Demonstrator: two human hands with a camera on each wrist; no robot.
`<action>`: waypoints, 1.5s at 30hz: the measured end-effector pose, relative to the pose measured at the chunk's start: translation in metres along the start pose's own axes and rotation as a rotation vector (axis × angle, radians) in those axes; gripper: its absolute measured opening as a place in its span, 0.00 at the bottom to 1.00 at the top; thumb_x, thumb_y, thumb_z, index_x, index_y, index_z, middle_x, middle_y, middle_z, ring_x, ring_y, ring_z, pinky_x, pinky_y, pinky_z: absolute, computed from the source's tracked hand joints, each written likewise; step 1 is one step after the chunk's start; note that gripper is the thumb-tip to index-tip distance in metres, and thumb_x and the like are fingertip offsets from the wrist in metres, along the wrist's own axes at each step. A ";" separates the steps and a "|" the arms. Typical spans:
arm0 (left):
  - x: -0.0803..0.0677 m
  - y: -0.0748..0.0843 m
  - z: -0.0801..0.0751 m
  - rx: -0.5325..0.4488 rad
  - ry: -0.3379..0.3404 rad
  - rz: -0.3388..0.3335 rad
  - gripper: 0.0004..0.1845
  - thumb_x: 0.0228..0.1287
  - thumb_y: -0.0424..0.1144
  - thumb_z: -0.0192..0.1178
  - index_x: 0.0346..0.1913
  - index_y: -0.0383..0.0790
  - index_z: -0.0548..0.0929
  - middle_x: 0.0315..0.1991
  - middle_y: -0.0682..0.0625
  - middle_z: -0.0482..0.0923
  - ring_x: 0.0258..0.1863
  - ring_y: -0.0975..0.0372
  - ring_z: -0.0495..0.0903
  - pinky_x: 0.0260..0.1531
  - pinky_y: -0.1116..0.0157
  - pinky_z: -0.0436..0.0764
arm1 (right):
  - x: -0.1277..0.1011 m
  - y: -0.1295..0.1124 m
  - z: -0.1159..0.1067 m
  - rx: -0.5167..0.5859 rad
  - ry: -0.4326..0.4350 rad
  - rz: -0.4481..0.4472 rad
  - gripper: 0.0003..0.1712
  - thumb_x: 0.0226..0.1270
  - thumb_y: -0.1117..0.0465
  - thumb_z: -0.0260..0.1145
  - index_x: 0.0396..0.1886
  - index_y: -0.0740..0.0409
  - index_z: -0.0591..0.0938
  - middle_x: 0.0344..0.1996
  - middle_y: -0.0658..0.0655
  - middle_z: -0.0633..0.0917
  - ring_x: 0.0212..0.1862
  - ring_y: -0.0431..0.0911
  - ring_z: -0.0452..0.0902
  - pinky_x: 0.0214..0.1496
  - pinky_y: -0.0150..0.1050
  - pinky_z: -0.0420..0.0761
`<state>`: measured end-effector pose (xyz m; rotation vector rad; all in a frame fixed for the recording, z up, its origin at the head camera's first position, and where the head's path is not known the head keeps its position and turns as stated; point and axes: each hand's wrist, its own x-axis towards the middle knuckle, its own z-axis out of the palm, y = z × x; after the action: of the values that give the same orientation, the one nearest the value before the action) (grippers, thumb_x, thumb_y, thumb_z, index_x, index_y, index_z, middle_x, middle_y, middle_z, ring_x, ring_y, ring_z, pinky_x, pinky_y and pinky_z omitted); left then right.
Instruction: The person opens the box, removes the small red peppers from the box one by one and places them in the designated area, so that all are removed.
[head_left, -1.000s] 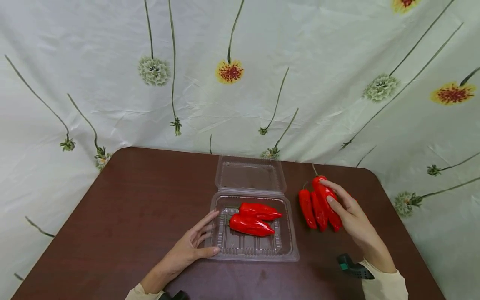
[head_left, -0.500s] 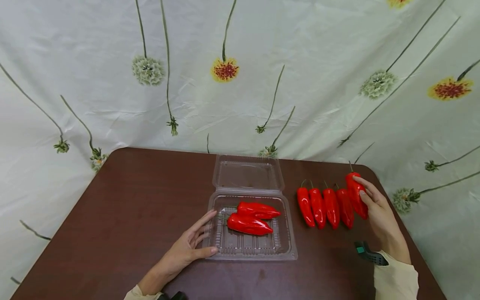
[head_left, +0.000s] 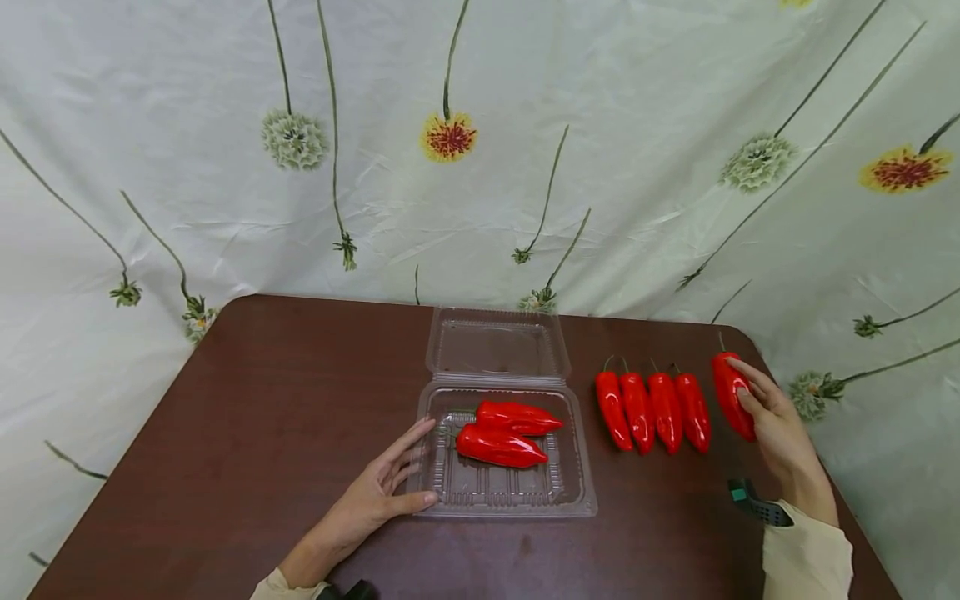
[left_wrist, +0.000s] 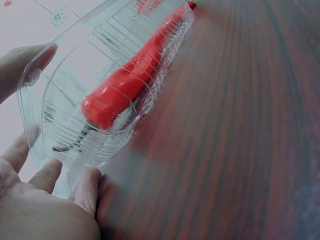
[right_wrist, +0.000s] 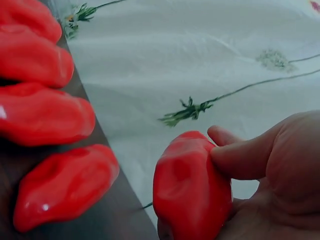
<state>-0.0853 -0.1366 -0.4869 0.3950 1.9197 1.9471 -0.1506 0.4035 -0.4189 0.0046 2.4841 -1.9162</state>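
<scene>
"Where is the outermost pepper (head_left: 731, 400)?"

"At the counter's (head_left: 330, 375) right, a little apart from a row of four peppers (head_left: 665, 412). The right hand (head_left: 780, 433) has it clamped between thumb and fingers, around its body. That grip leaves the stem clear, pointing away from the person, and probably makes it easy to angle alongside the others."

"Does it rest on the counter?"

"The views do not settle that."

"Why the row?"

"Side by side with stems away, each pepper presents its body to the hand; that looks deliberate."

"And the left hand (head_left: 367, 500)?"

"Its digits are spread apart along the left edge of the clear box (head_left: 517, 507), curled round nothing. It seems a light brace, since such thin plastic would slide easily."

"Inside?"

"Two peppers (head_left: 501, 446) lie crosswise, tips to the right. The lid (head_left: 498, 348) lies folded back beyond, leaving the tray uncovered."
</scene>
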 end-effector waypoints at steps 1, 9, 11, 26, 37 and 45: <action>0.000 0.000 0.000 -0.001 0.000 -0.005 0.48 0.65 0.31 0.67 0.81 0.52 0.51 0.82 0.52 0.39 0.78 0.46 0.50 0.63 0.81 0.62 | 0.000 0.001 -0.001 -0.012 0.009 0.014 0.29 0.82 0.57 0.50 0.79 0.44 0.61 0.56 0.36 0.69 0.52 0.32 0.70 0.44 0.24 0.78; 0.000 0.001 0.000 -0.013 0.005 -0.017 0.49 0.64 0.32 0.68 0.81 0.53 0.51 0.82 0.53 0.39 0.78 0.47 0.50 0.63 0.82 0.62 | 0.004 0.011 -0.004 -0.135 0.038 0.083 0.30 0.82 0.56 0.50 0.80 0.42 0.60 0.72 0.58 0.63 0.51 0.29 0.69 0.46 0.23 0.77; 0.000 0.000 0.000 -0.015 0.000 -0.006 0.49 0.64 0.32 0.68 0.81 0.52 0.51 0.82 0.53 0.39 0.78 0.46 0.50 0.63 0.82 0.62 | 0.004 0.013 -0.004 -0.148 0.040 0.091 0.30 0.82 0.57 0.49 0.80 0.42 0.59 0.75 0.60 0.60 0.52 0.27 0.68 0.46 0.22 0.76; -0.001 0.000 0.000 -0.003 -0.002 0.009 0.48 0.65 0.31 0.67 0.81 0.50 0.51 0.82 0.50 0.39 0.77 0.44 0.50 0.63 0.81 0.62 | 0.009 0.032 -0.005 -0.195 0.046 0.203 0.31 0.82 0.59 0.48 0.81 0.46 0.56 0.77 0.72 0.52 0.51 0.26 0.64 0.46 0.19 0.74; 0.000 -0.001 -0.001 0.004 -0.004 0.006 0.47 0.65 0.31 0.67 0.81 0.51 0.51 0.82 0.51 0.39 0.77 0.45 0.50 0.64 0.80 0.62 | 0.008 0.037 -0.004 -0.190 0.003 0.239 0.31 0.83 0.59 0.44 0.81 0.48 0.55 0.69 0.63 0.62 0.49 0.31 0.66 0.45 0.26 0.74; 0.000 -0.002 0.000 -0.017 -0.014 0.023 0.48 0.65 0.30 0.66 0.81 0.50 0.51 0.82 0.51 0.38 0.78 0.45 0.49 0.63 0.81 0.62 | 0.011 0.038 0.002 -0.191 -0.001 0.288 0.31 0.83 0.59 0.41 0.82 0.50 0.52 0.77 0.71 0.51 0.54 0.34 0.63 0.47 0.23 0.75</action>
<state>-0.0853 -0.1365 -0.4885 0.4262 1.8968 1.9680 -0.1612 0.4110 -0.4558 0.3409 2.4914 -1.5638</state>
